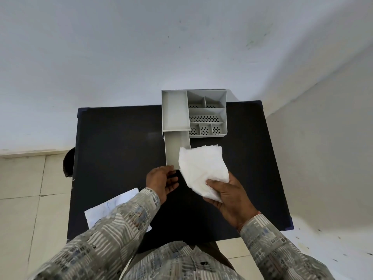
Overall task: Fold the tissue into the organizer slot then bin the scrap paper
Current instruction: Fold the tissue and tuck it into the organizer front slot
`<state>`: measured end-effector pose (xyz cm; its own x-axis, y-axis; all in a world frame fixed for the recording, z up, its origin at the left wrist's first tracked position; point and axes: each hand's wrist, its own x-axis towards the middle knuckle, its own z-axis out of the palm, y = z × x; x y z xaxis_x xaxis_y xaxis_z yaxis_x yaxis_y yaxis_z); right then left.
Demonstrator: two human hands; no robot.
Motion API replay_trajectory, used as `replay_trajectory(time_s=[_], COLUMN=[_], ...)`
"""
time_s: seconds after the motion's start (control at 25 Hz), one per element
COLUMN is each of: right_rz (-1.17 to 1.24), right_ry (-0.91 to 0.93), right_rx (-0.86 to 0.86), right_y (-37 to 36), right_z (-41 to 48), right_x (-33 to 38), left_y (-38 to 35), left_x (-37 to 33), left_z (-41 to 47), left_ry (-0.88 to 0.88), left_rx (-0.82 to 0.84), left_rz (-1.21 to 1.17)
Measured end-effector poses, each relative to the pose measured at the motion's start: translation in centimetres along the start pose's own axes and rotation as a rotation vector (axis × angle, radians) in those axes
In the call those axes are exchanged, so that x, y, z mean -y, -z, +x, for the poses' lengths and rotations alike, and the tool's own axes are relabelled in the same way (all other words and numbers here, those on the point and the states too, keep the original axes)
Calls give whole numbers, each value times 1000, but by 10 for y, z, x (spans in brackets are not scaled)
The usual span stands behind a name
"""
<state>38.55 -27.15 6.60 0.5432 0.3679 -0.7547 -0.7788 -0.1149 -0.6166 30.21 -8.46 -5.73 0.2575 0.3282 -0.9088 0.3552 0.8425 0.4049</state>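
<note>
Two hands in play. Your right hand pinches the tissue at its near corner, thumb on top and fingers beneath, so nearly all of the sheet fans out away from the grip toward the organizer. Your left hand is loose and holds nothing; its fingertips sit at the near end of the pulled-out drawer, whether touching it I cannot tell. Tissue position: lifted above the black table, its left edge overlapping the drawer's near right corner, not yet inside any slot. It looks only roughly folded and wider than the drawer, judging by the overlap. Suggested handling: bring the free hand to the far edge, fold once more to a narrower strip, and press the crease against the table before lowering it in; a one-corner pinch will likely let the layers sag open. Steady the drawer while inserting. Scrap paper lies at the table's near left edge, partly under your left sleeve, untouched. No bin is identifiable.
</note>
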Motion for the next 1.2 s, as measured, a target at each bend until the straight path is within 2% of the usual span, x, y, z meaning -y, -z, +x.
replay_trajectory(time_s=[0.28,0.68,1.2], right_rz=[-24,-24,-3], right_ry=[-14,-10,20], right_rx=[34,39,23], right_y=[-7,-12,-28], right_z=[-1,-10,2], right_x=[-5,-13,-9], left_y=[11,18,18], left_x=[8,-3,-6], left_z=[5,15,15], left_ry=[22,-40,13], left_rx=[18,23,91], left_rz=[63,38,120])
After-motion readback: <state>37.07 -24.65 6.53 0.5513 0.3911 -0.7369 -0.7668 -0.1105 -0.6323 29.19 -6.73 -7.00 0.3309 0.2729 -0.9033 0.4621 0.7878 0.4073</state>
